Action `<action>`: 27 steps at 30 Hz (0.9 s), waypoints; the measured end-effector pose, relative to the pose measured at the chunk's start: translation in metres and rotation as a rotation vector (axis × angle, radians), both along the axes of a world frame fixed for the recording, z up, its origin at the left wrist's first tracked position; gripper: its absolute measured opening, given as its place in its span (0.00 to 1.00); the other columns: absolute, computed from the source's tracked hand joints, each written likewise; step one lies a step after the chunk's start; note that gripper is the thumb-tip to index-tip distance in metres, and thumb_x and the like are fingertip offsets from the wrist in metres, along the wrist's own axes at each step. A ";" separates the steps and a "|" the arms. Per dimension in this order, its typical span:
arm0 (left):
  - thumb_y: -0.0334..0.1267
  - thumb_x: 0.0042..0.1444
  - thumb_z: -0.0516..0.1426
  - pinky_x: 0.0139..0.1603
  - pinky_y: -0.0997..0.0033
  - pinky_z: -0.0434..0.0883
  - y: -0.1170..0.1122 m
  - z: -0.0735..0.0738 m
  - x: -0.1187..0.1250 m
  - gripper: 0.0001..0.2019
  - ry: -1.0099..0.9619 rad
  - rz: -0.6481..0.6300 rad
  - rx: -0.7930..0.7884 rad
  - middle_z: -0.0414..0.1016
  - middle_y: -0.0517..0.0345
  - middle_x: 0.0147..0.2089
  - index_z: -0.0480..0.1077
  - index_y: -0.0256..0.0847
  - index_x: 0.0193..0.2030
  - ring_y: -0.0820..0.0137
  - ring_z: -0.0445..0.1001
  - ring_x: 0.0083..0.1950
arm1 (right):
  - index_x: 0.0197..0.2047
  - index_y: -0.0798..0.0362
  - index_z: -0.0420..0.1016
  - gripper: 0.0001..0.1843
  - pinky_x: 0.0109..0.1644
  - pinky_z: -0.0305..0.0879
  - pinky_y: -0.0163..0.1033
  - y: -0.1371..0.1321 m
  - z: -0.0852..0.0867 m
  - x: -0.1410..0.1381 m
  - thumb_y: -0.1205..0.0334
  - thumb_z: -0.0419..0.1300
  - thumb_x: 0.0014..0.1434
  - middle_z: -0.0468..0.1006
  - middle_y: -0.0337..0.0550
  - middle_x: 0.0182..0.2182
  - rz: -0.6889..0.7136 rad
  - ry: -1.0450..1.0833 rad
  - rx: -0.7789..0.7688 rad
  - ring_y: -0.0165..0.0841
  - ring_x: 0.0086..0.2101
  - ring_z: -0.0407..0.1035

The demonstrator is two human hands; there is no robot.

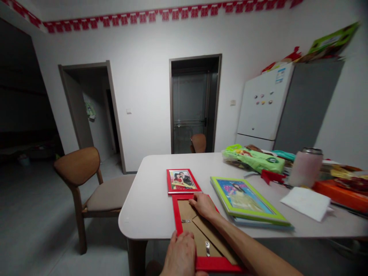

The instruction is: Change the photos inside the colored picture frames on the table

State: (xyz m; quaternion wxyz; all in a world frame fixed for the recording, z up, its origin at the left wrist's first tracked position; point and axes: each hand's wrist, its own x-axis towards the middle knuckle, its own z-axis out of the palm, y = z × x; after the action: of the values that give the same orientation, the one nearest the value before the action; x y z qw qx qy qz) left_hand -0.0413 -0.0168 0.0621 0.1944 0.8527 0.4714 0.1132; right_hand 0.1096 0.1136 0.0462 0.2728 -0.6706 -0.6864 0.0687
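A red photo frame (184,226) lies face down at the table's near edge, its brown cardboard back and metal clips showing. My left hand (181,255) rests on its near left corner, fingers curled over the red border. My right hand (204,205) lies on the frame's far edge, fingers pressed down along the top rim. Just beyond it a smaller red frame (182,181) lies face up with a photo of two people. To the right a green-bordered picture frame (247,199) lies face up on a second frame.
The white table (149,207) carries a green wipes packet (253,158), a pink flask (305,167), a white napkin (306,202), orange boxes (342,193). A wooden chair (86,184) stands left. A white fridge (266,105) and two doorways are behind.
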 end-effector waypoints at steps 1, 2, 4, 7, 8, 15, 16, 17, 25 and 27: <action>0.40 0.36 0.62 0.60 0.56 0.44 0.001 0.000 0.005 0.35 0.023 -0.039 0.001 0.55 0.41 0.58 0.58 0.30 0.52 0.58 0.51 0.59 | 0.23 0.55 0.70 0.12 0.27 0.52 0.31 -0.004 0.003 0.001 0.58 0.51 0.49 0.75 0.44 0.23 0.021 0.018 0.015 0.29 0.24 0.65; 0.38 0.37 0.62 0.60 0.55 0.43 0.002 -0.001 0.011 0.33 0.041 -0.080 0.005 0.53 0.41 0.59 0.59 0.30 0.51 0.58 0.49 0.60 | 0.23 0.55 0.70 0.13 0.28 0.53 0.31 -0.009 0.006 0.004 0.58 0.50 0.50 0.75 0.44 0.24 0.044 0.035 0.030 0.29 0.24 0.65; 0.36 0.38 0.60 0.59 0.54 0.43 0.004 -0.005 0.020 0.30 0.060 -0.134 0.012 0.52 0.42 0.59 0.60 0.30 0.50 0.58 0.47 0.60 | 0.25 0.55 0.71 0.15 0.30 0.56 0.31 -0.021 0.012 0.016 0.57 0.47 0.51 0.75 0.43 0.25 0.083 0.063 0.054 0.29 0.26 0.66; 0.32 0.40 0.56 0.59 0.55 0.45 0.005 -0.007 0.023 0.28 0.031 -0.130 0.014 0.53 0.41 0.58 0.58 0.28 0.52 0.58 0.49 0.60 | 0.28 0.54 0.72 0.16 0.33 0.59 0.32 -0.044 0.019 0.048 0.54 0.47 0.50 0.76 0.42 0.27 0.117 0.283 0.075 0.31 0.29 0.67; 0.31 0.39 0.56 0.59 0.56 0.47 0.005 -0.004 0.022 0.29 0.003 -0.115 0.026 0.54 0.40 0.58 0.58 0.28 0.52 0.57 0.50 0.59 | 0.29 0.54 0.72 0.17 0.33 0.60 0.33 -0.053 0.020 0.059 0.53 0.48 0.49 0.76 0.43 0.27 0.095 0.419 0.078 0.32 0.29 0.68; 0.30 0.42 0.49 0.51 0.64 0.61 -0.003 0.040 0.032 0.23 -0.671 0.125 0.165 0.67 0.49 0.46 0.57 0.36 0.49 0.63 0.63 0.50 | 0.35 0.54 0.71 0.21 0.23 0.61 0.34 -0.112 -0.001 0.035 0.46 0.52 0.45 0.75 0.44 0.24 0.106 1.320 -0.276 0.30 0.21 0.67; 0.32 0.44 0.49 0.49 0.65 0.62 -0.004 0.043 0.040 0.19 -0.795 0.147 0.154 0.68 0.51 0.43 0.59 0.37 0.46 0.64 0.65 0.48 | 0.35 0.54 0.71 0.22 0.24 0.62 0.35 -0.116 -0.003 0.020 0.45 0.51 0.46 0.75 0.44 0.24 0.177 1.407 -0.310 0.31 0.22 0.68; 0.33 0.45 0.49 0.47 0.66 0.63 -0.005 0.045 0.048 0.16 -0.904 0.153 0.133 0.68 0.52 0.42 0.59 0.38 0.43 0.64 0.66 0.46 | 0.35 0.54 0.70 0.21 0.26 0.64 0.36 -0.118 -0.004 0.007 0.46 0.51 0.46 0.75 0.44 0.25 0.235 1.494 -0.290 0.32 0.25 0.69; 0.34 0.42 0.55 0.47 0.68 0.64 0.017 0.059 0.096 0.22 -1.327 0.018 -0.172 0.70 0.51 0.44 0.57 0.38 0.46 0.65 0.68 0.46 | 0.37 0.53 0.68 0.15 0.33 0.67 0.40 -0.102 0.040 0.079 0.57 0.57 0.44 0.77 0.42 0.27 0.070 1.572 0.021 0.36 0.29 0.71; 0.35 0.43 0.55 0.48 0.68 0.63 0.024 0.059 0.107 0.21 -1.379 -0.014 -0.233 0.70 0.49 0.44 0.58 0.35 0.46 0.65 0.67 0.47 | 0.38 0.54 0.69 0.15 0.31 0.67 0.41 -0.093 0.053 0.121 0.57 0.55 0.46 0.77 0.43 0.25 -0.010 1.386 -0.028 0.36 0.27 0.71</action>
State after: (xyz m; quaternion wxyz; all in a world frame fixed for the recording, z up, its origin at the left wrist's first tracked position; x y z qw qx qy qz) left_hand 0.0657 0.0076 0.1214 0.5404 0.5629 0.2438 0.5759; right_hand 0.2310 0.0210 0.0988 0.6400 -0.4788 -0.3498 0.4887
